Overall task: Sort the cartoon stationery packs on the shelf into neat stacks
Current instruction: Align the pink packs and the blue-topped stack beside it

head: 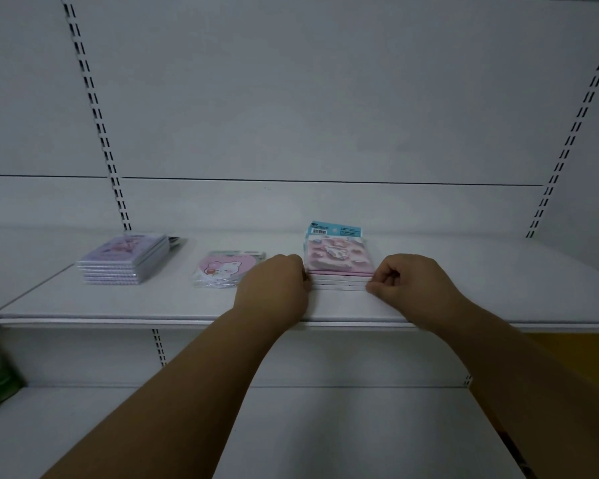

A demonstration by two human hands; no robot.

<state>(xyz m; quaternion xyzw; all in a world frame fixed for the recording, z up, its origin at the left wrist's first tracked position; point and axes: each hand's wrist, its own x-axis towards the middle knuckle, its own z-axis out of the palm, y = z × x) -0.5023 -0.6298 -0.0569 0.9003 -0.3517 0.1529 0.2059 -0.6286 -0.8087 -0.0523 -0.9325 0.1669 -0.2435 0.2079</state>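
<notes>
At centre frame I see my left hand point(274, 285) and right hand point(407, 280) curled, pinching the pink stack point(339, 267) on the shelf point(498, 292)

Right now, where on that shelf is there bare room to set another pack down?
The widest bare patch is right of the pink stack, past the right hand. A smaller gap lies between the purple stack and the heart-shaped pack. It is crowded between that pack and the pink stack, where the left hand sits.
</notes>
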